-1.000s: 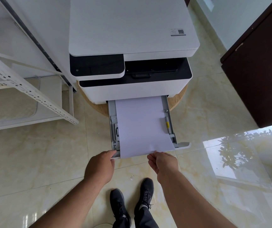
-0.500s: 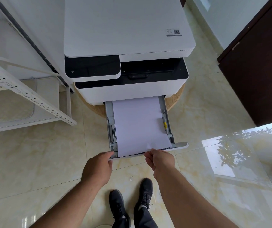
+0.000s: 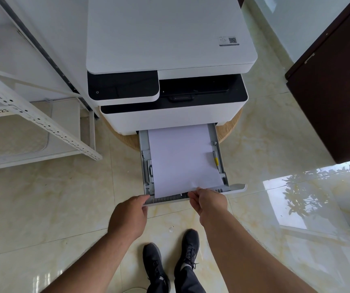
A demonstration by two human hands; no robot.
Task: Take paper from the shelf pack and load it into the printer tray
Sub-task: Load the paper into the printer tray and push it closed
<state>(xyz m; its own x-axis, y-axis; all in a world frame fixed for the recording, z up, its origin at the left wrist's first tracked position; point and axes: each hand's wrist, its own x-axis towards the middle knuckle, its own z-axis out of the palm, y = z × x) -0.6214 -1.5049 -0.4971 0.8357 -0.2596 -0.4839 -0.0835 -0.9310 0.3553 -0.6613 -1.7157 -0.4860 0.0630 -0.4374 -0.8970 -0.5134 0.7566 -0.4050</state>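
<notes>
While right hand [image 3: 209, 200] fingers [image 3: 194, 194] pinch the limp, light paper [image 3: 182, 159] edge, left hand [image 3: 128, 216] fingers grip the tray [image 3: 236, 187] front beside them.

Glossy cream marble-patterned floor tiles [image 3: 43, 208] fill the room, mirroring a bright window and leafy branches at right [image 3: 317, 199]. A white perforated metal shelf frame [image 3: 43, 125] stands at left against a white wall [image 3: 49, 34], while a dark brown wooden cabinet [image 3: 334, 98] rises at right.
</notes>
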